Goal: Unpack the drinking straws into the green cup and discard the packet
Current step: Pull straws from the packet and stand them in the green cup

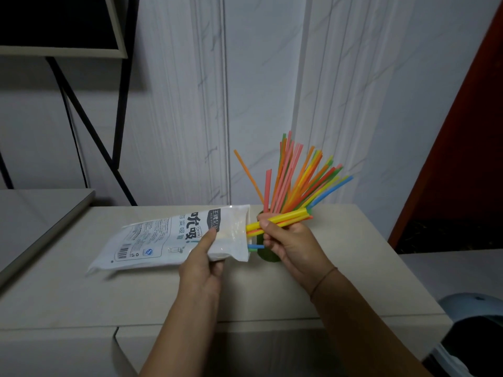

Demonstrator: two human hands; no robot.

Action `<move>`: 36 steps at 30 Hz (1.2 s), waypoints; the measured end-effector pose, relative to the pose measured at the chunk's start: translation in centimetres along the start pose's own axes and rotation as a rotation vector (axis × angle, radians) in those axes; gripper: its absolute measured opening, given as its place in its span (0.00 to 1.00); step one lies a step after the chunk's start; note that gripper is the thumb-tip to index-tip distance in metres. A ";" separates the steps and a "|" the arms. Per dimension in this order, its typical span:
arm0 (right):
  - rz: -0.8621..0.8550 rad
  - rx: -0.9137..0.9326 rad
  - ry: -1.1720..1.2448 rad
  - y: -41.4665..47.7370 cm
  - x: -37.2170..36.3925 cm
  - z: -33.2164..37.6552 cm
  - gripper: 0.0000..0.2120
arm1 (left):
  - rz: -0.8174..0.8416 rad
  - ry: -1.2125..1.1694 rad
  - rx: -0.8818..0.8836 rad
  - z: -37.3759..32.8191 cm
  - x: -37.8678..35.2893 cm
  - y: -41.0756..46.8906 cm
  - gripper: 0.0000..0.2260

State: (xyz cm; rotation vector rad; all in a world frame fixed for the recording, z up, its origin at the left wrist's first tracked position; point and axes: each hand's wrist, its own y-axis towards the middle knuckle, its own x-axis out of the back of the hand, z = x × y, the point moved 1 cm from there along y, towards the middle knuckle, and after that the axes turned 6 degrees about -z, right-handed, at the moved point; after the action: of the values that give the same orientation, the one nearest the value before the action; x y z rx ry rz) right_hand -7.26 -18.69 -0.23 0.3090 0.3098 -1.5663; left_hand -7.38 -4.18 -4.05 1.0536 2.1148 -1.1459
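Left hand [202, 263] pinching the white packet [174, 238] near its open end above the beige counter [114, 300], right hand [292, 247] gripping a yellow-orange straw bundle [283, 220] half out of it, green cup [268, 255] behind bristling with coloured straws [302, 180]

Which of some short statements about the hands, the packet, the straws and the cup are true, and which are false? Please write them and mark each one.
1. The left hand holds the white packet near its open end. True.
2. The right hand is empty. False: it grips a small bunch of straws lying sideways, half out of the packet.
3. Many straws already stand in the green cup. True.
4. The packet is fully emptied. False: a blue straw end and others show at its mouth.
5. The cup lies tipped over on the counter. False: it stands behind the right hand, mostly hidden.
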 end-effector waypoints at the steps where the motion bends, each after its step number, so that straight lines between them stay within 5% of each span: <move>1: 0.010 0.008 -0.013 -0.1 -0.1 0.0 0.05 | 0.000 0.002 -0.002 0.1 0.0 0.0 0.19; 11: -0.134 0.095 0.033 0.6 1.5 2.3 0.06 | -0.011 -0.040 0.003 -1.4 0.4 0.9 0.12; 22: -0.107 0.070 0.000 0.4 0.3 0.5 0.02 | -0.036 0.063 -0.003 0.7 0.1 0.1 0.21; 27: -0.265 0.166 -0.040 1.1 2.6 2.5 0.04 | -0.084 -0.034 -0.008 -0.8 0.5 0.8 0.23; 36: -0.454 0.254 -0.155 2.3 6.5 3.7 0.06 | -0.092 -0.051 0.001 -1.2 0.6 0.8 0.11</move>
State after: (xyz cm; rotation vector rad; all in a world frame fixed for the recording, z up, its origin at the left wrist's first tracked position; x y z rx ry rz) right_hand -5.10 -26.12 0.74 0.3254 0.0577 -2.0722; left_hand -7.14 -2.66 -4.24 0.9258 2.1425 -1.2045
